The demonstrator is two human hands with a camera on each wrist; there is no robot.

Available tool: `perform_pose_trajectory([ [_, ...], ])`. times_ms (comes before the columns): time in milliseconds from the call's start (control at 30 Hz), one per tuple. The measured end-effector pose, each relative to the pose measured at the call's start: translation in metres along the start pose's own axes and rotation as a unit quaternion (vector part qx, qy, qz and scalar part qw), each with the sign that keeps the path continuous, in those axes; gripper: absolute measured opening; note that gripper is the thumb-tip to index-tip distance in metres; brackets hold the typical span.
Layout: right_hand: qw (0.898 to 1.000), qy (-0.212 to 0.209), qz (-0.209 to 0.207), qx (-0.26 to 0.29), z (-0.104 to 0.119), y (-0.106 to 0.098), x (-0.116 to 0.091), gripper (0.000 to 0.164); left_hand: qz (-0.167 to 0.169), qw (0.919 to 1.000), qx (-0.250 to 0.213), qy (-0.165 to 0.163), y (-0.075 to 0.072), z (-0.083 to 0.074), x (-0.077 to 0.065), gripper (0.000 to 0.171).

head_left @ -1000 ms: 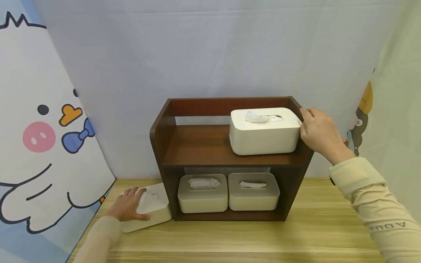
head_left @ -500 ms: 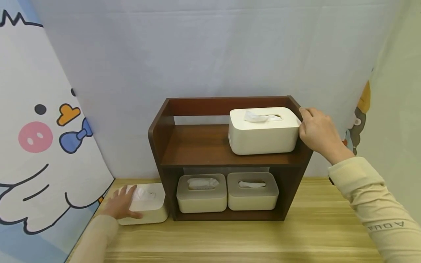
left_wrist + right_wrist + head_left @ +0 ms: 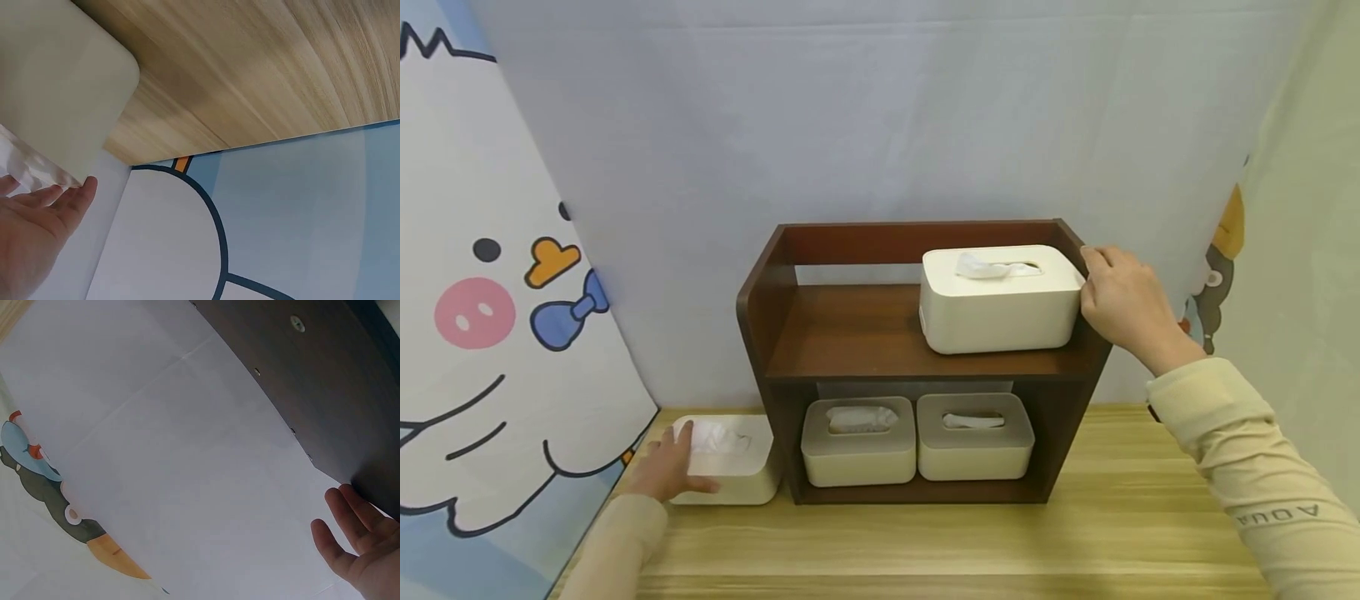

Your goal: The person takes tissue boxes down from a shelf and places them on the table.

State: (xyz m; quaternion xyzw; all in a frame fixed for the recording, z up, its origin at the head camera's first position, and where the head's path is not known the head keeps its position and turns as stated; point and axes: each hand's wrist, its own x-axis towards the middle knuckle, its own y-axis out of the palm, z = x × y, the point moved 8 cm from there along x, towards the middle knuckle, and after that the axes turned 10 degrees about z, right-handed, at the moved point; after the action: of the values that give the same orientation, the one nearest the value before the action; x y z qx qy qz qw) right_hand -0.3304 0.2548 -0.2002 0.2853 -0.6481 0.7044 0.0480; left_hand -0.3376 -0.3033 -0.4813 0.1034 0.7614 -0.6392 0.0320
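Note:
At the far left of the head view, a white tissue box point(image 3: 741, 485) with tissue at its slot stands on the table, beside the dark brown two-tier shelf point(image 3: 846, 337). My left hand point(image 3: 661, 468) lies with spread fingers over its left part; in the left wrist view the fingertips touch the edge of the box point(image 3: 69, 81). My right hand point(image 3: 1127, 302) grips the upper edge of the shelf's right side panel, beside another tissue box point(image 3: 1003, 321) on the upper tier. From the right wrist, several fingers are visible at the outer panel point(image 3: 306, 381); the thumb is hidden.
Two more tissue boxes, a left one point(image 3: 859, 462) and a right one point(image 3: 976, 461), sit side by side in the lower tier. A wood-grain table point(image 3: 880, 550) carries everything. Behind hangs a pale cloth point(image 3: 880, 117); a cartoon-printed panel point(image 3: 490, 367) borders the left.
The left box has turned from slanted to nearly square with the shelf and shifted slightly back and left, together with my left hand. My right hand has stayed at the side panel.

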Motion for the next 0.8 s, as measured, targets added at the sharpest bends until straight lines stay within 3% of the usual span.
perform_pose_trajectory([
  [300, 1.0, -0.005, 0.0, 0.001, 0.001, 0.001, 0.001, 0.039, 0.008, 0.9994, 0.029, -0.015, -0.013, 0.002, -0.008, 0.113],
  [533, 1.0, -0.01, -0.001, 0.004, 0.001, 0.001, 0.002, 0.039, 0.05, 0.9968, 0.051, -0.035, -0.038, -0.005, -0.014, 0.07],
  [633, 1.0, -0.01, 0.001, 0.005, 0.0, 0.002, 0.002, 0.039, 0.031, 0.9978, 0.055, -0.023, -0.056, -0.013, -0.014, 0.057],
  [800, 1.0, -0.008, 0.007, 0.006, -0.002, 0.005, 0.002, 0.04, -0.031, 0.9969, 0.073, -0.001, -0.091, -0.03, -0.011, 0.055],
])
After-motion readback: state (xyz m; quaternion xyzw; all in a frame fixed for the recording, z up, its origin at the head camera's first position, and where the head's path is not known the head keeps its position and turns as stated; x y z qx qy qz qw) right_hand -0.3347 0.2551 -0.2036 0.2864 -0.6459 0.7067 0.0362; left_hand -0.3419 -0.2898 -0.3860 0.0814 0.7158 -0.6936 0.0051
